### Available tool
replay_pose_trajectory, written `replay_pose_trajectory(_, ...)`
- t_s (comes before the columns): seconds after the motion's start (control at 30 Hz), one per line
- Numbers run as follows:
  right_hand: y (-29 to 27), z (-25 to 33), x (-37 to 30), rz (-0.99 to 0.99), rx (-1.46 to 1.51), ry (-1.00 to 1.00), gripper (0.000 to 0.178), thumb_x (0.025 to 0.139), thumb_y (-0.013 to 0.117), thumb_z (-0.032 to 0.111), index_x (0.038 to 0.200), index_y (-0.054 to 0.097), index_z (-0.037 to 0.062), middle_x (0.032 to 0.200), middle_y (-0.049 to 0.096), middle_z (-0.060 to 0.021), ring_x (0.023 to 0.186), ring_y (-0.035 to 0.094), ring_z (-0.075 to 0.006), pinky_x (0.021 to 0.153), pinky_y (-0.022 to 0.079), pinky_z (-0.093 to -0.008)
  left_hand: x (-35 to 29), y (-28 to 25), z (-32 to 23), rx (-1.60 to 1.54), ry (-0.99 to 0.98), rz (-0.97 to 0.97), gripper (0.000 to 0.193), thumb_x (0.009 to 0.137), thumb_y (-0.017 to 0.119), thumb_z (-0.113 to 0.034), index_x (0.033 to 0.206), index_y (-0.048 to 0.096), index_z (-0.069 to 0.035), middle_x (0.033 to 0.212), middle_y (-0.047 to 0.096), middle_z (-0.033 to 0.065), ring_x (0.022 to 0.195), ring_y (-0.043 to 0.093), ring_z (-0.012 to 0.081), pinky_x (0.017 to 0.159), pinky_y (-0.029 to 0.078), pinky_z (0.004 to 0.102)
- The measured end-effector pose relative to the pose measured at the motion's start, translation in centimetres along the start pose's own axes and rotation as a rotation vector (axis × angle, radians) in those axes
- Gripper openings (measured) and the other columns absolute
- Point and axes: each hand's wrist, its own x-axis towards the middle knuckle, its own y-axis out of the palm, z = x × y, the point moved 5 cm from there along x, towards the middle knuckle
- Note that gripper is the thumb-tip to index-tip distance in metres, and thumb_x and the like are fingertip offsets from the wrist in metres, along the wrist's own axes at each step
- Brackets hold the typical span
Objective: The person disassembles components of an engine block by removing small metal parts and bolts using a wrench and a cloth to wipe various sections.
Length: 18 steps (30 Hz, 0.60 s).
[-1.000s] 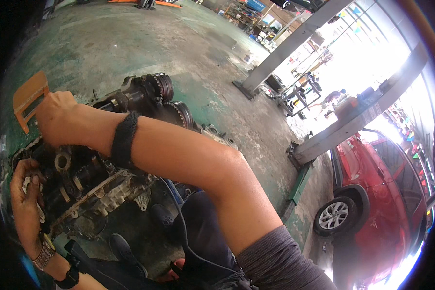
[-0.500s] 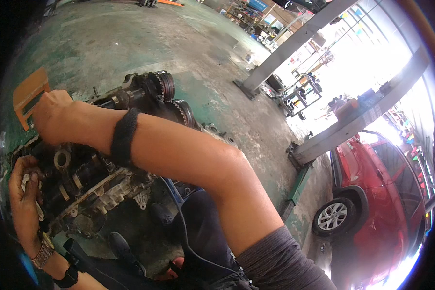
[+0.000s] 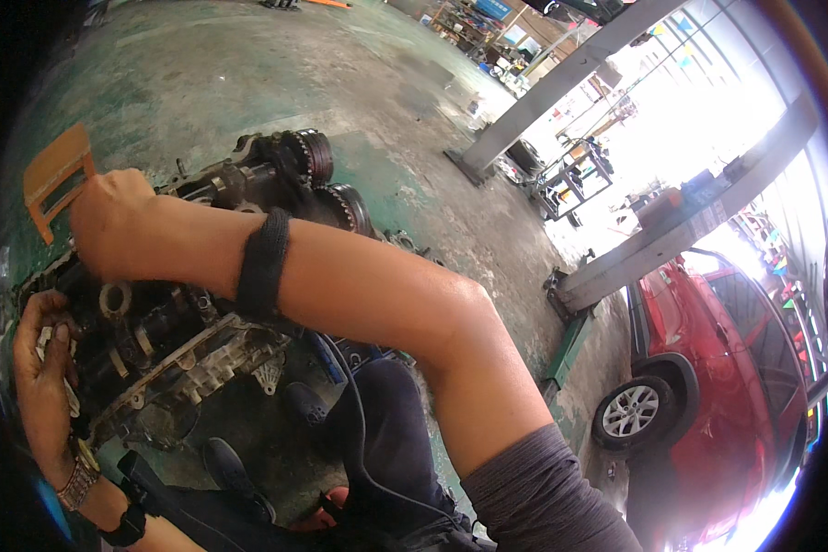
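Rightward, the black band [image 3: 263,262] has shifted with the right forearm. The left hand [image 3: 41,373] has its fingers bent closed on a pale rag-like piece [image 3: 72,396]; the right hand's [image 3: 110,225] grip is hidden. The stripped engine [image 3: 189,373] lies below; slipping could scrape knuckles, and loose cloth might snag.

The fisheye looks down from the wearer's head; it sits near the engine block [image 3: 170,368], facing across it. Its field reaches the red SUV [image 3: 719,382], right of the block.
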Motion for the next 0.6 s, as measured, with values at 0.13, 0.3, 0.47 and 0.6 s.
replay_pose_trajectory(0.13, 0.1, 0.4, -0.2, 0.011, -0.008, -0.013, 0.020, 0.073, 0.065, 0.024, 0.088, 0.070, 0.0140, 0.090, 0.067, -0.0055, 0.088, 0.064, -0.0204, 0.071, 0.050, -0.0302, 0.2, 0.3, -0.5, -0.020, -0.049, 0.053, 0.039, 0.090, 0.053, -0.030, 0.118, 0.051, -0.004, 0.103, 0.056, 0.0071, 0.088, 0.053, 0.0143, 0.082, 0.043, 0.0268)
replay_pose_trajectory(0.3, 0.2, 1.2, -0.2, -0.008, -0.028, -0.070, 0.018, 0.072, 0.066, 0.023, 0.086, 0.071, 0.0131, 0.089, 0.067, -0.0052, 0.087, 0.064, -0.0201, 0.070, 0.050, -0.0303, 0.2, 0.1, -0.2, 0.004, 0.056, -0.048, 0.038, 0.090, 0.053, -0.030, 0.118, 0.051, -0.004, 0.101, 0.056, 0.0068, 0.086, 0.053, 0.0135, 0.077, 0.043, 0.0254)
replay_pose_trajectory(0.47, -0.2, 2.2, -0.6, 0.027, -0.064, -0.126, 0.018, 0.070, 0.068, 0.022, 0.085, 0.071, 0.0122, 0.088, 0.067, -0.0068, 0.085, 0.064, -0.0209, 0.068, 0.049, -0.0301, 0.3, -0.1, 0.2, 0.112, 0.071, -0.046, 0.040, 0.089, 0.053, -0.030, 0.119, 0.050, -0.003, 0.104, 0.056, 0.0079, 0.088, 0.054, 0.0139, 0.078, 0.043, 0.0253)
replay_pose_trajectory(0.6, -0.2, 2.4, -0.8, 0.019, -0.086, -0.157, 0.022, 0.067, 0.072, 0.025, 0.085, 0.071, 0.0122, 0.086, 0.067, -0.0068, 0.084, 0.064, -0.0210, 0.066, 0.049, -0.0305, 0.3, -0.1, 0.2, 0.066, 0.060, -0.036, 0.042, 0.089, 0.054, -0.031, 0.121, 0.050, -0.003, 0.106, 0.056, 0.0087, 0.090, 0.054, 0.0144, 0.080, 0.043, 0.0259)
